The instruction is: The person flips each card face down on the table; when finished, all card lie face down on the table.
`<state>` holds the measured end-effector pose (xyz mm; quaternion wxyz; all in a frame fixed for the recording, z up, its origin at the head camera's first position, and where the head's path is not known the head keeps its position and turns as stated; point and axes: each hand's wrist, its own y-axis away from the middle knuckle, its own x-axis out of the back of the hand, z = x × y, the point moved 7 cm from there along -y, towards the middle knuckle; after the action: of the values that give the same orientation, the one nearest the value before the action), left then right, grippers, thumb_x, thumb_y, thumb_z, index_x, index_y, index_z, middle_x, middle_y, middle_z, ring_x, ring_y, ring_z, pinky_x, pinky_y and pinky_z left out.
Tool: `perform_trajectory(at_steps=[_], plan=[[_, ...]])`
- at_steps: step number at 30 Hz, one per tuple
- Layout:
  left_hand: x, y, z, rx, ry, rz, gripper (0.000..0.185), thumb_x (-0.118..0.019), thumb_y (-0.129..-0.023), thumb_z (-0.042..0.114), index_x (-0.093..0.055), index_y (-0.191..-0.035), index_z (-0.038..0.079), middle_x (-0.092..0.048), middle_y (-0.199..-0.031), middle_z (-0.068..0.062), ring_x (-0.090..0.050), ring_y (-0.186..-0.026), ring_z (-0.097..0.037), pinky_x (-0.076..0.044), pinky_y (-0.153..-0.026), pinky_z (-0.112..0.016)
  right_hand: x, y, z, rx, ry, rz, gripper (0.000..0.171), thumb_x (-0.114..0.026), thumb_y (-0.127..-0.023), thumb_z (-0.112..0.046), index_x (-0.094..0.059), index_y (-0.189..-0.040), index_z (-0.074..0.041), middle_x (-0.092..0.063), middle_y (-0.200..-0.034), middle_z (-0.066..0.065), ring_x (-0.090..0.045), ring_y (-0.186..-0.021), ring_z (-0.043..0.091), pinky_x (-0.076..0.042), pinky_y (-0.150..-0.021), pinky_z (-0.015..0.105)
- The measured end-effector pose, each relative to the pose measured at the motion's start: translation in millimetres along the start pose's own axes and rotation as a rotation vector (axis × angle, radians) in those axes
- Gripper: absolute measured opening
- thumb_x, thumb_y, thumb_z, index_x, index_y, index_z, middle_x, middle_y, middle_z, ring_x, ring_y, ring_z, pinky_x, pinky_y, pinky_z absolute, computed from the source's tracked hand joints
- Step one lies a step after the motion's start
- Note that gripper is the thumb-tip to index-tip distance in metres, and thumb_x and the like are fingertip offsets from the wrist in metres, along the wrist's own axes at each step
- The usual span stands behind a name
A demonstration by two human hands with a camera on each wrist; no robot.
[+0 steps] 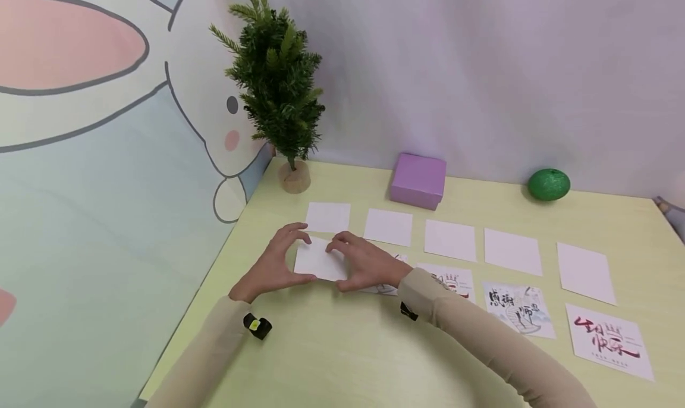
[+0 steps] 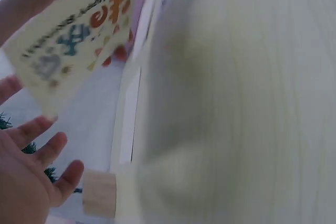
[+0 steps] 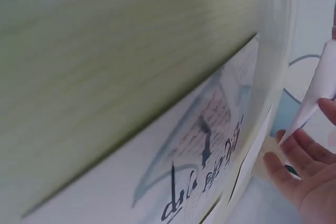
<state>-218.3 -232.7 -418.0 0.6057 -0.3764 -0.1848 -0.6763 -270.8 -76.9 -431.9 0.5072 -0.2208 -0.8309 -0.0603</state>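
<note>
Over the left end of the pale wood-grain surface (image 1: pixel 299 360), just in front of the leftmost of five white cards (image 1: pixel 389 226), we find the held greeting card (image 1: pixel 318 262). Both hands are on it. Left grip (image 1: pixel 273 268) brackets its left end, thumb by the near edge, index at the far corner, lower fingers spread free; right grip (image 1: pixel 369 265) grasps the other end with thumb and fingertips. We read it as an edge hold, probably to steer the flat, thin card without covering it.

White back faces up to the head camera; the left wrist view shows colored lettering on the underside, so the blank top doesn't mean blank card. The card tilts clear of the surface.

Front row runs right from there: partly hidden printed card (image 1: pixel 384 289), cake card (image 1: pixel 460 280), teacher-thanks card (image 1: pixel 519 310), birthday card (image 1: pixel 610 344), all print up. We judge the gaps are there so each face reads separately. White cards line up behind, roughly one per column; whether they have print underneath, we can't tell.

Purple box (image 1: pixel 418 181), green ovoid (image 1: pixel 549 185) and little fir tree (image 1: pixel 280 93) on its wooden base (image 1: pixel 294 178) sit along the back, likely just out of the hands' way.
</note>
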Motion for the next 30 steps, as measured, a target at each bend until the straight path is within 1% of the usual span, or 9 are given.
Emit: perform_trajectory(at_steps=[2,4,7,10,15,20,24,27,30], plan=[[-2.9,-2.2,-4.8,0.008,-0.109,-0.051,0.057,-0.089,-0.065,0.037,-0.058,-0.11,0.02,-0.044,-0.143,-0.012,-0.033,-0.137,-0.031,-0.029,-0.101,-0.061,-3,-2,2,-0.028,0.081,-0.027,0.06,-0.073,-0.07,-0.04,-0.057,-0.123,-0.015,-0.052,-0.13,0.009,-0.055,-0.11,0.022,-0.048,-0.092,0.037],[-7.8,-4.6,-10.4,0.026,-0.197,-0.12,0.052,-0.087,-0.066,0.041,-0.061,-0.108,0.023,-0.047,-0.14,-0.012,-0.035,-0.135,-0.032,-0.029,-0.095,-0.059,-7,-4,4,-0.052,0.148,-0.059,0.059,-0.074,-0.07,-0.042,-0.059,-0.121,-0.015,-0.054,-0.128,0.009,-0.054,-0.112,0.023,-0.048,-0.093,0.038],[-15.6,-7.4,-17.8,0.042,-0.283,-0.21,0.05,-0.085,-0.068,0.042,-0.064,-0.108,0.021,-0.054,-0.132,-0.011,-0.042,-0.13,-0.033,-0.033,-0.089,-0.056,-13,-9,6,-0.075,0.236,-0.108,0.06,-0.075,-0.07,-0.044,-0.062,-0.12,-0.014,-0.056,-0.125,0.01,-0.053,-0.112,0.024,-0.046,-0.092,0.04],[-20.5,-8.2,-25.3,0.053,-0.344,-0.251,0.048,-0.084,-0.069,0.042,-0.066,-0.107,0.021,-0.056,-0.129,-0.009,-0.046,-0.125,-0.032,-0.035,-0.087,-0.054,-18,-14,6,-0.095,0.291,-0.151,0.062,-0.074,-0.07,-0.047,-0.063,-0.12,-0.013,-0.057,-0.124,0.009,-0.051,-0.112,0.024,-0.045,-0.091,0.042],[-21.8,-8.6,-32.1,0.055,-0.362,-0.25,0.046,-0.085,-0.069,0.039,-0.066,-0.107,0.021,-0.055,-0.13,-0.008,-0.047,-0.124,-0.032,-0.036,-0.084,-0.052,-22,-18,7,-0.136,0.328,-0.202,0.062,-0.072,-0.072,-0.05,-0.063,-0.123,-0.015,-0.057,-0.127,0.008,-0.049,-0.116,0.024,-0.043,-0.095,0.045],[-19.5,-8.8,-33.0,0.06,-0.361,-0.249,0.046,-0.084,-0.07,0.039,-0.066,-0.107,0.02,-0.054,-0.131,-0.009,-0.045,-0.126,-0.033,-0.036,-0.086,-0.054,-22,-16,7,-0.136,0.321,-0.202,0.059,-0.07,-0.077,-0.05,-0.063,-0.124,-0.017,-0.054,-0.133,0.009,-0.048,-0.122,0.026,-0.043,-0.096,0.048],[-17.0,-9.0,-29.6,0.057,-0.35,-0.22,0.05,-0.085,-0.069,0.043,-0.065,-0.109,0.021,-0.051,-0.135,-0.011,-0.04,-0.131,-0.035,-0.035,-0.089,-0.056,-18,-10,8,-0.134,0.297,-0.188,0.06,-0.068,-0.08,-0.05,-0.059,-0.129,-0.018,-0.051,-0.137,0.009,-0.046,-0.126,0.028,-0.042,-0.097,0.05],[-22.6,-14.6,-18.4,0.012,-0.328,-0.199,0.057,-0.084,-0.068,0.047,-0.063,-0.115,0.021,-0.049,-0.138,-0.012,-0.037,-0.133,-0.033,-0.034,-0.092,-0.057,-6,3,13,-0.154,0.283,-0.172,0.062,-0.068,-0.081,-0.05,-0.056,-0.133,-0.018,-0.05,-0.139,0.01,-0.045,-0.128,0.028,-0.041,-0.099,0.052],[-36.1,-23.2,0.9,-0.052,-0.342,-0.215,0.064,-0.082,-0.069,0.051,-0.06,-0.121,0.02,-0.05,-0.137,-0.009,-0.037,-0.133,-0.029,-0.034,-0.094,-0.055,9,23,22,-0.184,0.278,-0.164,0.066,-0.07,-0.08,-0.049,-0.054,-0.135,-0.016,-0.05,-0.14,0.011,-0.045,-0.129,0.029,-0.04,-0.101,0.053]])
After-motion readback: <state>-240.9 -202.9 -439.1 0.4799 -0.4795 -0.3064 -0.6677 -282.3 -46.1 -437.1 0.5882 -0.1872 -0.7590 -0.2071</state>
